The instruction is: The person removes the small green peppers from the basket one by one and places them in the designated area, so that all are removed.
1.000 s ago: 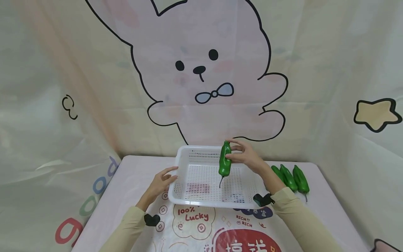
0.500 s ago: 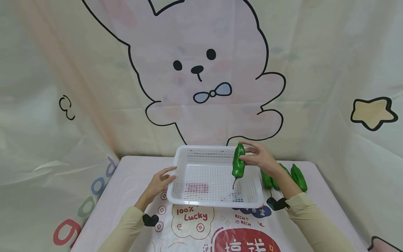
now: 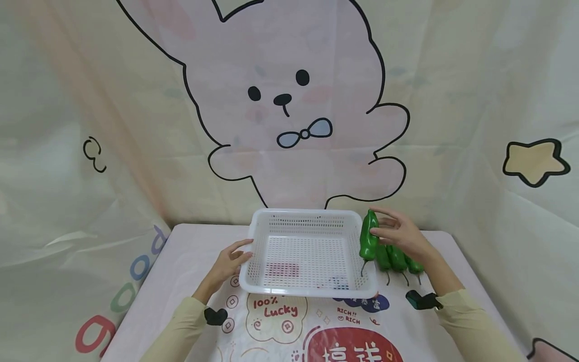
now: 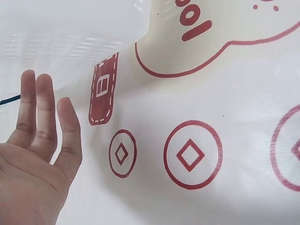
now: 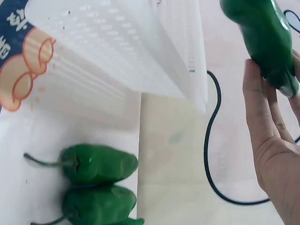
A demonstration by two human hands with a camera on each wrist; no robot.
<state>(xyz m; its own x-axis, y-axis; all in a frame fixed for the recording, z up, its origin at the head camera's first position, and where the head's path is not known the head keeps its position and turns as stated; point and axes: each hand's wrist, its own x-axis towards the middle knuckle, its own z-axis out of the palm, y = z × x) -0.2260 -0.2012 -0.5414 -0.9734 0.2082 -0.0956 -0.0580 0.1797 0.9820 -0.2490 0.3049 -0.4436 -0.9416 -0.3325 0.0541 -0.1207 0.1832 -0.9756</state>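
Note:
A white perforated plastic basket [image 3: 307, 291] stands in the middle of the table. At its left rim is my left hand [image 3: 226, 265], fingers extended against the side; the left wrist view shows those fingers [image 4: 45, 108] straight, near the basket wall. My right hand [image 3: 402, 235] pinches a glossy green pepper [image 3: 369, 239] over the basket's right rim, its thin stem pointing down. In the right wrist view the held pepper [image 5: 267, 40] sits at the fingertips. Several more green peppers [image 3: 397, 259] lie on the table right of the basket, partly behind the right hand.
The table [image 3: 194, 241] has a white cover with red printing at the front. Behind it hangs a curtain [image 3: 181, 125] with a cartoon animal. A dark cord [image 5: 208, 140] curves past the right hand in its wrist view.
My right hand has moved right with the pepper, from above the basket's inside to its right rim. The left hand stays at the left rim. The basket has not visibly moved.

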